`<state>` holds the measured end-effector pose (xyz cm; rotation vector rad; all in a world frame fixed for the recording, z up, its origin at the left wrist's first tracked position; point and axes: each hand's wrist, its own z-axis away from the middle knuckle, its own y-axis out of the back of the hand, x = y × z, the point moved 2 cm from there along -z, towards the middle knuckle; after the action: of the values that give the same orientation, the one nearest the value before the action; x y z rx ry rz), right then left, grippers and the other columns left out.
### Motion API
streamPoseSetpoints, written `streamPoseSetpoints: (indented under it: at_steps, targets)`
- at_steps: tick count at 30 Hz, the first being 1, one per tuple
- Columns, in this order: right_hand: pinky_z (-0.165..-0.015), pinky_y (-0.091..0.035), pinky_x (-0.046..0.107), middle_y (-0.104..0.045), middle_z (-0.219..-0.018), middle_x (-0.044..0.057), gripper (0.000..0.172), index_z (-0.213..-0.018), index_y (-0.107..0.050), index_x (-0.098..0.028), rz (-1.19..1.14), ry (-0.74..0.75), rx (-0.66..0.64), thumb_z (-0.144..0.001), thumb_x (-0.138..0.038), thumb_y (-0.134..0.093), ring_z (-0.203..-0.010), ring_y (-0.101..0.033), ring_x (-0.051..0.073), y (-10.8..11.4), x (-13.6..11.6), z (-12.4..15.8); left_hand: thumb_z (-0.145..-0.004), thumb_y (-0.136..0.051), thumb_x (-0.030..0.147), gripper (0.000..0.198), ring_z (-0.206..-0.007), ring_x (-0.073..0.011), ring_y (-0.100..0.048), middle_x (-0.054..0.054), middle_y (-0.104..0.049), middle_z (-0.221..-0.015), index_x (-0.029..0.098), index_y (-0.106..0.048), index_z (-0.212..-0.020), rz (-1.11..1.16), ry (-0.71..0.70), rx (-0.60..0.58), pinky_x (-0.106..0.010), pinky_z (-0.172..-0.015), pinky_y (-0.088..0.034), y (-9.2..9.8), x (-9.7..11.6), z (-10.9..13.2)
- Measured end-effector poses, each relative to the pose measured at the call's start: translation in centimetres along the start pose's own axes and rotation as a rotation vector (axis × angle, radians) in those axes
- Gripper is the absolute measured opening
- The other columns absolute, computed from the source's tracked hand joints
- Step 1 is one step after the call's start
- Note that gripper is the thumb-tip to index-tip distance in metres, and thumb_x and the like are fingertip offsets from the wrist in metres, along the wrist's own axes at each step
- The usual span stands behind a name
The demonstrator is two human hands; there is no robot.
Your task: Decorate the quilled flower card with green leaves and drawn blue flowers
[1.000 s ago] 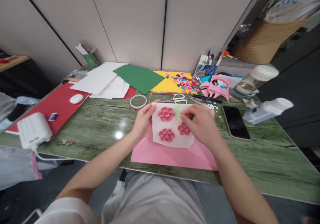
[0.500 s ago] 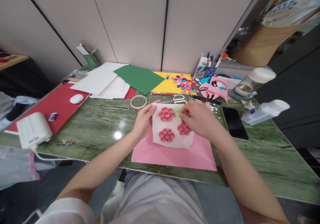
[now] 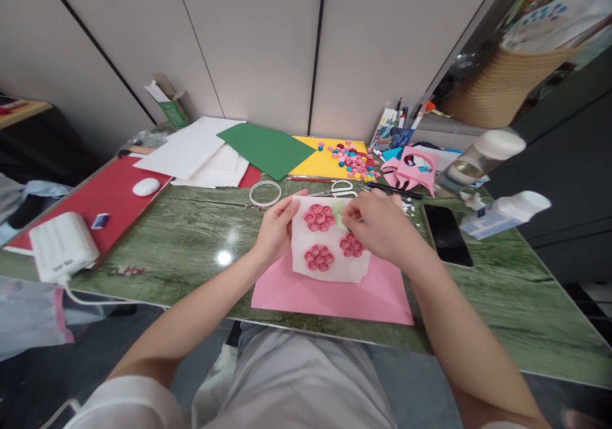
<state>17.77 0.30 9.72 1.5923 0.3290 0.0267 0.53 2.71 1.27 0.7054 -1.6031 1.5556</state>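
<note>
A white paper sheet [image 3: 329,275] bearing three clusters of pink rolled-paper circles [image 3: 319,258] lies on a pink sheet [image 3: 335,298] on the green table. My left hand [image 3: 276,228] pinches the white sheet's upper left edge, thumb on top. My right hand [image 3: 377,225] has its fingers pinched on a small pale green paper piece [image 3: 338,211] near the sheet's top, beside the upper pink cluster [image 3: 318,217] and above the right cluster.
Scissors [image 3: 340,189], a white tape ring [image 3: 264,194], a phone [image 3: 447,225], two bottles [image 3: 502,214] and a pile of coloured paper rolls [image 3: 352,159] lie around. Green [image 3: 265,148], yellow, white and red sheets sit at the back; a power bank [image 3: 62,246] and mouse [image 3: 146,187] lie on the left.
My right hand has shifted slightly up and left, pressing the green piece closer to the upper pink cluster. My left hand holds still.
</note>
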Motion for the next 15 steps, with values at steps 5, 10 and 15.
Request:
streamPoseSetpoints:
  at_steps: [5, 10, 15]
  targets:
    - [-0.069, -0.023, 0.034, -0.061, -0.078, 0.004, 0.022, -0.068, -0.064, -0.02, -0.081, -0.027, 0.022, -0.08, -0.021, -0.045, -0.084, -0.046, 0.021, -0.3, 0.2, 0.3, -0.072, -0.069, 0.034, 0.04, -0.068, -0.0128, -0.061, -0.004, -0.069, -0.083, 0.019, -0.065, -0.109, -0.005, 0.003, 0.0, -0.023, -0.063, -0.045, 0.1, -0.1, -0.1]
    - [-0.07, -0.023, 0.034, -0.06, -0.081, 0.004, 0.02, -0.068, -0.064, -0.021, -0.13, -0.058, 0.062, -0.079, -0.022, -0.047, -0.088, -0.044, 0.022, -0.9, 0.4, 0.5, -0.072, -0.069, 0.034, 0.038, -0.068, -0.0127, -0.06, -0.004, -0.069, -0.083, 0.019, -0.065, -0.107, -0.006, 0.001, 0.004, -0.022, -0.064, -0.045, 0.1, -0.1, 0.0]
    - [-0.07, -0.023, 0.034, -0.058, -0.081, 0.005, 0.02, -0.068, -0.064, -0.021, -0.14, -0.064, 0.072, -0.078, -0.023, -0.048, -0.088, -0.044, 0.022, -1.0, 0.5, 0.4, -0.073, -0.068, 0.033, 0.037, -0.068, -0.0119, -0.06, -0.003, -0.069, -0.082, 0.019, -0.065, -0.108, -0.007, 0.003, -0.002, -0.022, -0.064, -0.045, 0.1, 0.0, 0.0]
